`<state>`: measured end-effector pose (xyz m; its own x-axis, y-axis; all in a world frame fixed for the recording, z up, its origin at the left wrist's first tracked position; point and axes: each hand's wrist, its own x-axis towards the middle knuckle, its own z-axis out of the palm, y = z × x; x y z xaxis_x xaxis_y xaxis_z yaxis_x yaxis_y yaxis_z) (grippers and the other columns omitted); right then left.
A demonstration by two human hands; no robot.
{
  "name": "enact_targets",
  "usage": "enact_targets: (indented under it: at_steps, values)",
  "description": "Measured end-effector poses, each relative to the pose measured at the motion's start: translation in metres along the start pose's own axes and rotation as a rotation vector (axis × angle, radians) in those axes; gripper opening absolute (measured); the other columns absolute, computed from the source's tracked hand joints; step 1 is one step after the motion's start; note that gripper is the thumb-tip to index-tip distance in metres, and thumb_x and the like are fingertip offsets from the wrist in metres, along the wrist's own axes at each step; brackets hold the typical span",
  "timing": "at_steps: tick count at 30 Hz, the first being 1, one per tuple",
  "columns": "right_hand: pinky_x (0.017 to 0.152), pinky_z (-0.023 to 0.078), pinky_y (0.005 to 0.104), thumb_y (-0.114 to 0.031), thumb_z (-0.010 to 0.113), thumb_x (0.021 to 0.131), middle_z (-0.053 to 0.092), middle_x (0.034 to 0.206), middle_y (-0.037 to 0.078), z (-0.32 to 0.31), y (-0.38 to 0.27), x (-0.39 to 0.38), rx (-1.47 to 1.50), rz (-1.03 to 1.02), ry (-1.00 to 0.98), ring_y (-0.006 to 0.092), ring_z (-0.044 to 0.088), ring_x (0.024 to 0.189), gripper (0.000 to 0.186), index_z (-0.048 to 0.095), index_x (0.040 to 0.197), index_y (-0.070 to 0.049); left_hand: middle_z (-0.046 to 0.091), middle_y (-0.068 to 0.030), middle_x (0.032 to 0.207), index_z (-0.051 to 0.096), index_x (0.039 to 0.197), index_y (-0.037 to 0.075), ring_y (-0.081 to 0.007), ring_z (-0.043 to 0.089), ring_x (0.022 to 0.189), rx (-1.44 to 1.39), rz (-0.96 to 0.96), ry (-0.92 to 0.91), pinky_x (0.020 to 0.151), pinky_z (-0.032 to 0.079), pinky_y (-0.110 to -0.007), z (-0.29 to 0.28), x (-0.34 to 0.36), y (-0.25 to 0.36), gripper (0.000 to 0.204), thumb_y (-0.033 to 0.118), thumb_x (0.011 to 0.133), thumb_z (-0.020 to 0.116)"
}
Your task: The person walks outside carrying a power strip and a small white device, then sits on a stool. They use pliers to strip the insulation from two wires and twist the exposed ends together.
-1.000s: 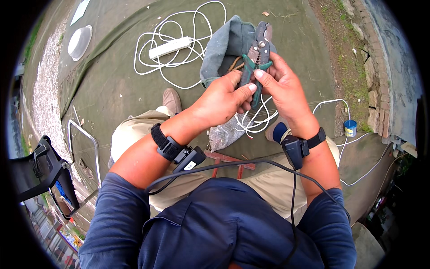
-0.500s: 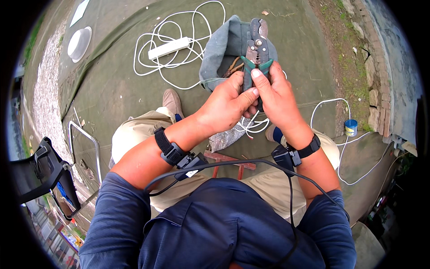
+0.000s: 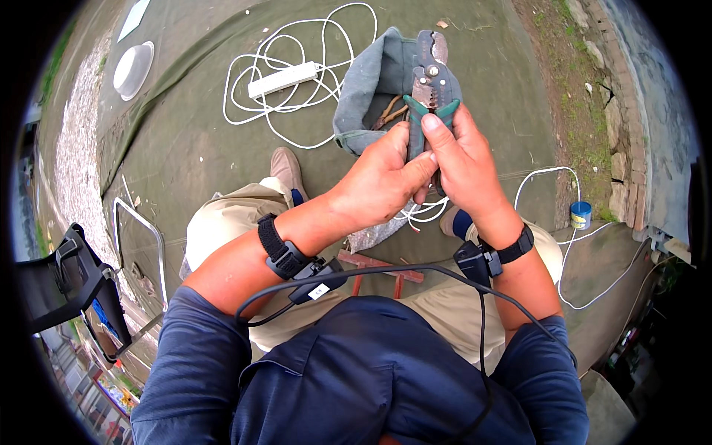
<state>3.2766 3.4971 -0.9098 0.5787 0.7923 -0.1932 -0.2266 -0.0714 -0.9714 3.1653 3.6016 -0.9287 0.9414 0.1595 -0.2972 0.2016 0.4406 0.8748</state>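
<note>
Both hands meet in front of me over my knees. My right hand (image 3: 463, 159) grips the green handles of a wire stripper (image 3: 430, 81), whose metal jaws point away from me. My left hand (image 3: 382, 178) closes against the same handles from the left, thumb touching the right thumb. A white cable (image 3: 423, 213) hangs in loops just below the hands; whether either hand pinches it is hidden. Behind the tool lies an open grey tool bag (image 3: 371, 89) with other tools inside.
A white power strip (image 3: 283, 78) with its coiled cord lies on the green ground mat ahead. A white round dish (image 3: 133, 68) sits far left, a small blue tape roll (image 3: 581, 215) at right near a stone edge. A black chair frame (image 3: 74, 274) stands left.
Both hands have lifted the wire stripper slightly up and away and drawn closer together; the left hand now presses against the handles.
</note>
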Motion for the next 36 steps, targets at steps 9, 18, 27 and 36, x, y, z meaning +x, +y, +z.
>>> enact_targets:
  at_steps: [9,18,27,36]
  values:
    - [0.053,0.051,0.0257,-0.026,0.053,0.105,0.064,0.086,0.005,-0.005,0.007,0.001,-0.055,-0.048,-0.021,0.0085,0.062,0.065,0.027,0.055,0.115,-0.002,0.056,-0.0015,0.078,0.048,0.112,0.005,-0.0081,0.054,0.062,0.007,-0.009,0.008,0.053,0.041,-0.022,0.0,-0.001,0.002,0.018,0.019,0.104,0.054]
    - [0.05,0.052,0.0271,-0.028,0.057,0.103,0.067,0.09,0.007,-0.016,0.005,-0.003,0.135,0.133,-0.146,0.014,0.063,0.056,0.033,0.058,0.122,-0.001,0.059,-0.0012,0.082,0.05,0.114,0.005,-0.0092,0.06,0.072,0.033,-0.033,-0.102,0.059,0.048,-0.025,-0.003,-0.004,0.003,0.02,0.021,0.103,0.057]
    - [0.093,0.053,0.0355,-0.027,0.054,0.104,0.068,0.116,0.014,-0.026,0.012,0.002,0.352,0.112,-0.118,0.0211,0.065,0.108,0.037,0.059,0.128,0.001,0.061,0.0004,0.082,0.066,0.101,0.0,-0.0067,0.053,0.076,0.465,-0.011,-0.065,0.069,0.046,-0.025,-0.026,0.001,0.029,0.031,0.03,0.097,0.068]
    - [0.078,0.059,0.0366,-0.03,0.053,0.105,0.067,0.095,0.01,-0.016,0.009,-0.008,0.397,0.242,-0.184,0.0228,0.07,0.085,0.034,0.057,0.12,-0.001,0.065,-0.0114,0.116,0.059,0.125,-0.001,-0.0198,0.059,0.109,-0.042,0.062,0.166,0.096,0.046,-0.036,-0.033,0.01,0.032,0.049,0.042,0.104,0.049]
